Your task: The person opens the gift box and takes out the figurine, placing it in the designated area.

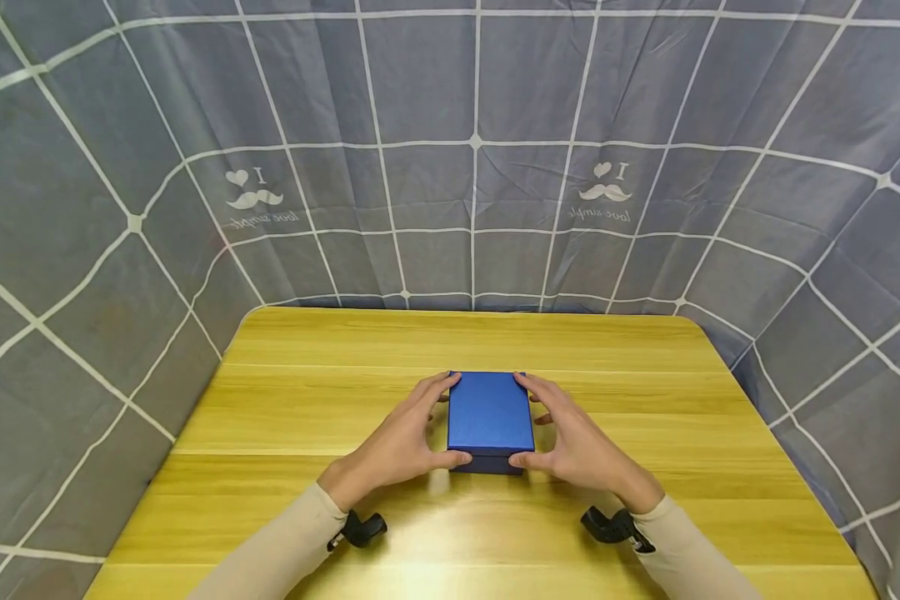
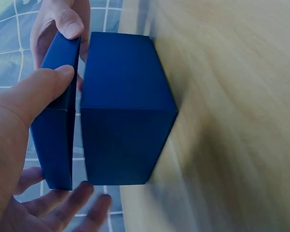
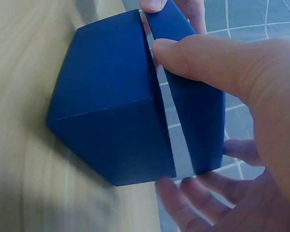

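A blue box lid [image 1: 490,411] hangs level over its matching blue box base [image 2: 125,145], which stands on the table. Both wrist views show a narrow open gap between lid and base all along. My left hand [image 1: 399,437] holds the lid's left side, thumb at the near edge and index finger at the far left corner. Mirroring it, my right hand [image 1: 581,442] holds the right side, thumb on the near edge and index finger at the far right corner. The other fingers spread beside the box. Whatever the base contains is hidden under the lid.
The box stands on a wood-grain table [image 1: 330,400] with rounded far corners. A grey curtain [image 1: 435,183] with white grid lines surrounds the table at the back and sides. Black wrist mounts [image 1: 363,529] sit at both sleeves.
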Demonstrator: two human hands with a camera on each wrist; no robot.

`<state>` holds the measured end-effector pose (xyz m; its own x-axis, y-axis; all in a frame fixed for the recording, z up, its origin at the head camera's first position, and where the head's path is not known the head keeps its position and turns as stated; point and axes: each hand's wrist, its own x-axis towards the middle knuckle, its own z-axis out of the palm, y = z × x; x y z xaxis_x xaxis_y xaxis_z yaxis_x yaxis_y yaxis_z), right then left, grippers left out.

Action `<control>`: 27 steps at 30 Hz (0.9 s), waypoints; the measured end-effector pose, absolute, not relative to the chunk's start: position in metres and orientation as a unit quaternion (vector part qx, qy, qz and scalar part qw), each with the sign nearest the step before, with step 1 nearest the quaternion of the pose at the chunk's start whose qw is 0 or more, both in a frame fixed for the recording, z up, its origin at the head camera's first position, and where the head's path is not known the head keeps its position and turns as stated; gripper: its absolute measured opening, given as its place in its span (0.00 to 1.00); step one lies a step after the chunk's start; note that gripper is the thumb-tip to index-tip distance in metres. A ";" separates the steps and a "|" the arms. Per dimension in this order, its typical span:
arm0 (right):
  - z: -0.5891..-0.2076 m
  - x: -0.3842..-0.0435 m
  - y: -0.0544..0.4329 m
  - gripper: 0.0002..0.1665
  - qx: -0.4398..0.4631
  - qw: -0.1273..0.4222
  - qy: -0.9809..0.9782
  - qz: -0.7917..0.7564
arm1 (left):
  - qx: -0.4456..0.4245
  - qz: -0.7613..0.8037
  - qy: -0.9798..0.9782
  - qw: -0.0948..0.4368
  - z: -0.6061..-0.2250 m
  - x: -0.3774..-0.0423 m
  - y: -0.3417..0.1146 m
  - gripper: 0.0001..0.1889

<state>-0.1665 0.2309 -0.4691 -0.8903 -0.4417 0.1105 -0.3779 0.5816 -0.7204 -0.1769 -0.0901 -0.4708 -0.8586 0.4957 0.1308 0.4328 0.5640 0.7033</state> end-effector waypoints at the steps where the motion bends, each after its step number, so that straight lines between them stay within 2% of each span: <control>1: -0.468 -0.167 0.230 0.71 -0.231 0.040 0.886 -0.400 | 0.263 0.390 0.882 0.038 -0.470 -0.177 -0.091 0.62; 10: -0.457 -0.170 0.220 0.72 -0.234 0.028 0.860 -0.453 | 0.256 0.473 0.841 0.060 -0.461 -0.181 -0.096 0.61; 17: -0.451 -0.170 0.213 0.75 -0.203 0.066 0.841 -0.497 | 0.237 0.502 0.828 0.075 -0.457 -0.181 -0.099 0.61; 27: -0.447 -0.176 0.196 0.71 -0.188 0.078 0.827 -0.523 | 0.217 0.497 0.840 0.018 -0.458 -0.181 -0.106 0.48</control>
<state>-0.1762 0.1963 -0.4470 -0.9168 -0.3935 0.0674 -0.2296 0.3817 -0.8953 -0.1807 -0.1062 -0.4585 -0.9052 0.3822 0.1858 0.3469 0.4122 0.8425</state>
